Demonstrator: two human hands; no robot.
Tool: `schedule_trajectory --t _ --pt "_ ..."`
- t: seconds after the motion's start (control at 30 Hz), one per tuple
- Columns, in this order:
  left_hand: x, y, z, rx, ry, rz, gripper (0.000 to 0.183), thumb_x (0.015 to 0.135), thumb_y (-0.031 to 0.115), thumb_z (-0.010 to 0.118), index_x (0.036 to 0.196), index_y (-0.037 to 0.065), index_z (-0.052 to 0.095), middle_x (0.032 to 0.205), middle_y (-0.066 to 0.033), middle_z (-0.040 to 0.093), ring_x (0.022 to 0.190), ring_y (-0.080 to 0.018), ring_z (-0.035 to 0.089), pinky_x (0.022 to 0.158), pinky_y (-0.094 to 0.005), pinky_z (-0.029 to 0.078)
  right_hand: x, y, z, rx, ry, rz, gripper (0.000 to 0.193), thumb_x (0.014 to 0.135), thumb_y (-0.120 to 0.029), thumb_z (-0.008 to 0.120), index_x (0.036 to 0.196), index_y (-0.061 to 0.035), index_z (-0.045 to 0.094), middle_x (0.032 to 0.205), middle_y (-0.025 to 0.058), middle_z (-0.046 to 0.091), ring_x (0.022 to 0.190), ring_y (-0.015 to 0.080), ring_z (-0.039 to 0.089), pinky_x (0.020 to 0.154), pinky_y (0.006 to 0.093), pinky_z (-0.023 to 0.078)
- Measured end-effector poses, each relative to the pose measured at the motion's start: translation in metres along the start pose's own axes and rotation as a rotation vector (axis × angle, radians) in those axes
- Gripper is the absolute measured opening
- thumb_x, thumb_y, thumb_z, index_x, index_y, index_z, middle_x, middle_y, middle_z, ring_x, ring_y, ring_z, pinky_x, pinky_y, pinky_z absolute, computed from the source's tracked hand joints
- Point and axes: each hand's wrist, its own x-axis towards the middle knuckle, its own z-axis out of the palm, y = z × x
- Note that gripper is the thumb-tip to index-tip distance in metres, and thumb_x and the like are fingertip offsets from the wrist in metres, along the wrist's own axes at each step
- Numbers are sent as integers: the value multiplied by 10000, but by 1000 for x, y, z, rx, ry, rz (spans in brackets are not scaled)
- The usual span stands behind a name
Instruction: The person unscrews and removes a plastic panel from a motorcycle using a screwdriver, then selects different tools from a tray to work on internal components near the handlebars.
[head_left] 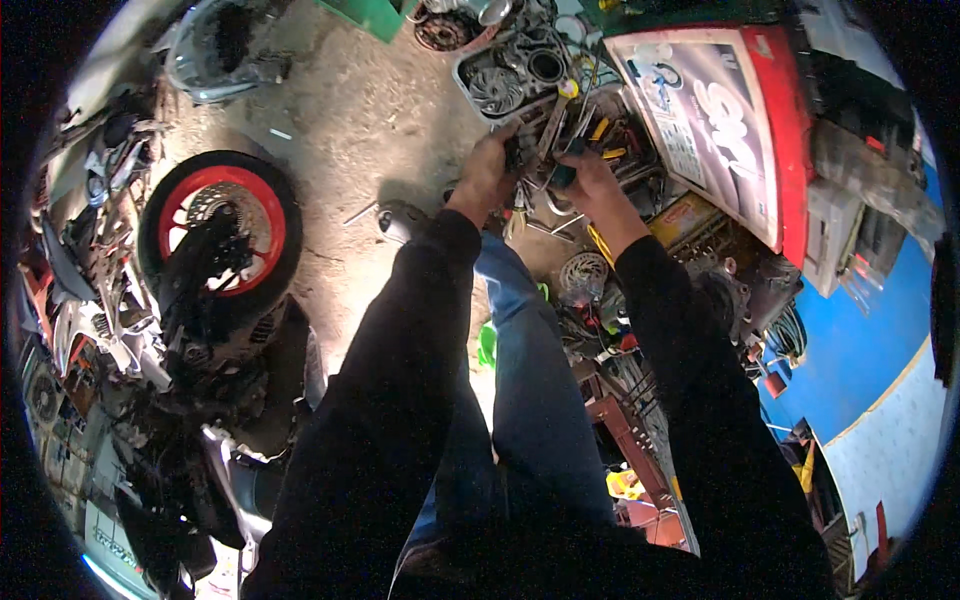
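Both hands are over a crowded heap of tools. My left hand [484, 177] is at the heap's left side, its fingers bent around something dark that I cannot make out. My right hand [594, 187] is closed on a dark green handle [564, 176], whose far end is lost among the tools. Yellow-handled tools [600, 129] and metal spanners lie just beyond my right hand. Past the heap stands a metal tray [462, 82] with engine parts, among them a finned wheel [497, 92] and a round-bored cylinder [546, 66].
A red-rimmed motorcycle wheel [277, 235] with black tyre stands at left beside heaped parts. A red-framed sign [790, 140] leans at right. A silver can-shaped part [400, 220] lies by my left forearm. A disc with holes [583, 277] is near my right forearm.
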Motion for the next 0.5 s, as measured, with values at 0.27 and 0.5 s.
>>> schedule_trajectory --t 0.27,0.5 --pt "81 -20 -79 218 -91 129 217 935 243 464 978 69 586 839 -49 611 720 -202 579 687 -334 504 91 -1 -105 -1311 102 -311 189 835 -91 594 1014 -37 620 1005 108 658 908 253 634 810 437 508" --pt "80 14 -186 -22 -4 -67 258 938 271 504 938 23 574 769 -55 582 716 -216 570 683 -334 506 120 9 -117 -2081 561 -399 199 843 -201 574 961 -58 647 987 115 656 902 249 623 805 391 488"
